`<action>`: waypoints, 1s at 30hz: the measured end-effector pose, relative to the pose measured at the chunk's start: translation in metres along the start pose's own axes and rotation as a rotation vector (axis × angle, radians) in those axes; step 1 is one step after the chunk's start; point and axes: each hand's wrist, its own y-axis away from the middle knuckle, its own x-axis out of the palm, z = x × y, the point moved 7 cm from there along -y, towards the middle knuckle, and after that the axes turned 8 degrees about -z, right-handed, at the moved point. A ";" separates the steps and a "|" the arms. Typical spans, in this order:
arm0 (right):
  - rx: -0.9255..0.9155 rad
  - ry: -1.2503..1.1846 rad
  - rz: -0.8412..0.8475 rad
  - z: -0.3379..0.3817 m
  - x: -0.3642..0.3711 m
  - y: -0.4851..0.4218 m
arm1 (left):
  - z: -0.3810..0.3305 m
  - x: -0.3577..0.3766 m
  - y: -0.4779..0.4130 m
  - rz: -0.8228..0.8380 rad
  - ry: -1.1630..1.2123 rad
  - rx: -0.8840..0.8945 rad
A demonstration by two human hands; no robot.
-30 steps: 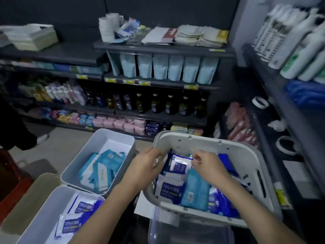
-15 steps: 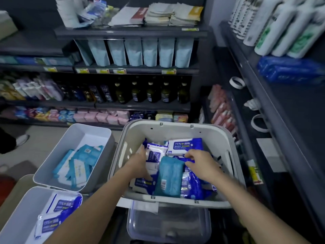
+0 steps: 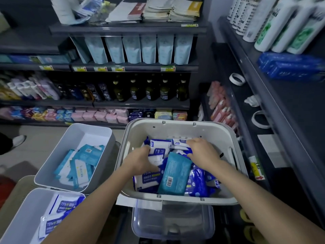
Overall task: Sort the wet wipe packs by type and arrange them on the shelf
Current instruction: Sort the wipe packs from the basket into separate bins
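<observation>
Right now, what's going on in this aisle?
A person has the left hand and right hand in the grey basket of mixed wet wipe packs; no pack is lifted out. A teal pack lies on top between them. To the left, the far bin holds teal packs, the near bin white-and-blue ones.

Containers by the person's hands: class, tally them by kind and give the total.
White open bins: 2
Grey basket with handle slots: 1
Clear plastic box: 1
Total: 4
</observation>
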 end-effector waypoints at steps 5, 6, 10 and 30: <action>0.096 -0.047 0.111 -0.006 0.018 -0.015 | -0.001 -0.045 0.019 -0.340 0.277 -0.100; 0.096 -0.043 0.115 -0.005 0.019 -0.018 | 0.000 -0.051 0.022 -0.384 0.335 -0.121; 0.062 -0.001 0.126 0.000 0.024 -0.027 | 0.009 -0.068 0.031 -0.506 0.482 -0.187; 0.279 -0.974 0.155 -0.023 -0.045 0.019 | 0.039 -0.068 0.043 -0.565 0.699 -0.272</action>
